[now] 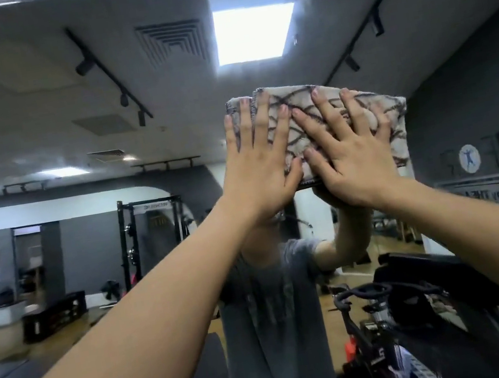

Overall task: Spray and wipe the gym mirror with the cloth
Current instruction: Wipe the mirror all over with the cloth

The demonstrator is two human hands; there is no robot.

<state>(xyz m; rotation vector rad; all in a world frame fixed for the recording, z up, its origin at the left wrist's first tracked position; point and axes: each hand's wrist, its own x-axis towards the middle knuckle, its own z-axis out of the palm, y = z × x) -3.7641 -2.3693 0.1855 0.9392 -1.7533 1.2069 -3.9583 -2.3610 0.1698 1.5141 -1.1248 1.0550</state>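
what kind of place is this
Most likely a gym, seen reflected in a big wall mirror. A black squat rack stands at the back, an exercise bike is at lower right, and both hands press a folded cloth to the glass.

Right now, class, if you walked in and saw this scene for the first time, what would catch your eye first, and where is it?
Both hands, the left hand and the right hand, press a folded patterned cloth flat against the mirror, high and just right of centre, fingers spread. Above it glows the reflection of a bright square ceiling light. Low on the right sits an exercise bike.
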